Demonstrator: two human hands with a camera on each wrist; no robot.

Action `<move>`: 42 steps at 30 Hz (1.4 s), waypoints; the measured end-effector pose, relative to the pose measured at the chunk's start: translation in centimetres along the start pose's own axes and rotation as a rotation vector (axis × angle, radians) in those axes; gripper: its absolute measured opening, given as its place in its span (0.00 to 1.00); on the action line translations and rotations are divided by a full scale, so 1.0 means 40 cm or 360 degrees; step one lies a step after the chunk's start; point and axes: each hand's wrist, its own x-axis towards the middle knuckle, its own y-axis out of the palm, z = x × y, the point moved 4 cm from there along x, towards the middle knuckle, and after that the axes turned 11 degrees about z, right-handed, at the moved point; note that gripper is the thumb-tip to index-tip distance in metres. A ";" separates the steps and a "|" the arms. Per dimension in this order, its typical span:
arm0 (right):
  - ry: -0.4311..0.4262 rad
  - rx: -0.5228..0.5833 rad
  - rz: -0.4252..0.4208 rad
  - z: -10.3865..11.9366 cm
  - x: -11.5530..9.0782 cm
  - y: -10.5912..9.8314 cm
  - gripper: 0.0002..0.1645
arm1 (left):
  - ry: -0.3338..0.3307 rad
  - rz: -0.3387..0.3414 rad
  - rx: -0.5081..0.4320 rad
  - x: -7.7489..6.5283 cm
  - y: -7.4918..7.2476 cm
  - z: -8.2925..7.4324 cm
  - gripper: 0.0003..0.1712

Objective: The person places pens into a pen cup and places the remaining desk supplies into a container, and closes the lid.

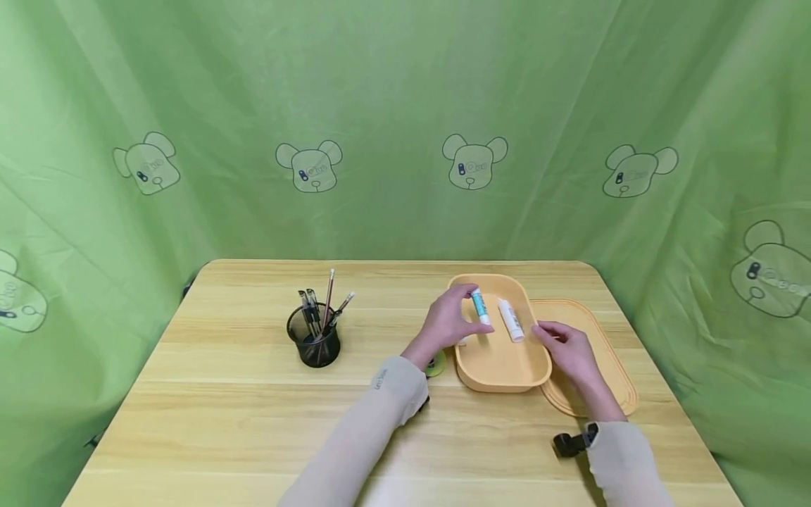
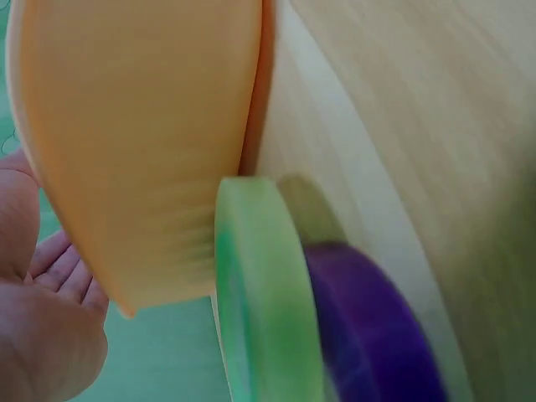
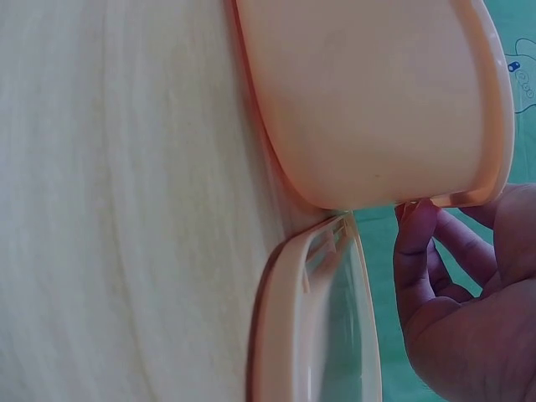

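Note:
My left hand (image 1: 448, 317) reaches over the left side of an orange plastic box (image 1: 500, 370), pinching a small blue-and-white glue stick (image 1: 480, 305) between thumb and fingers. Inside the box lies a white tube (image 1: 510, 320) with a cap. My right hand (image 1: 570, 346) holds the box's right rim, thumb and fingers at its edge, as the right wrist view also shows. The glue stick is hidden from the left wrist view by the box wall.
The orange lid (image 1: 595, 338) lies right of the box, partly under my right forearm. A green tape roll (image 2: 268, 285) and a purple tape roll (image 2: 373, 322) stand left of the box. A black mesh pen cup (image 1: 319, 350) with pens and pencils stands farther left.

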 end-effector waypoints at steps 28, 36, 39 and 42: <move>0.0013 0.0024 0.0006 0.000 -0.004 0.002 0.36 | -0.0090 0.0184 0.0581 0.010 0.033 -0.022 0.55; 0.0015 0.0019 0.0012 0.002 -0.005 0.001 0.36 | -0.0099 0.0167 0.0591 0.016 0.035 -0.018 0.55; 0.0022 0.0017 0.0018 0.003 -0.005 0.000 0.36 | -0.0100 0.0160 0.0564 0.017 0.035 -0.015 0.55; 0.0030 0.0017 0.0030 0.003 -0.005 0.001 0.37 | -0.0104 0.0162 0.0505 0.015 0.034 -0.014 0.55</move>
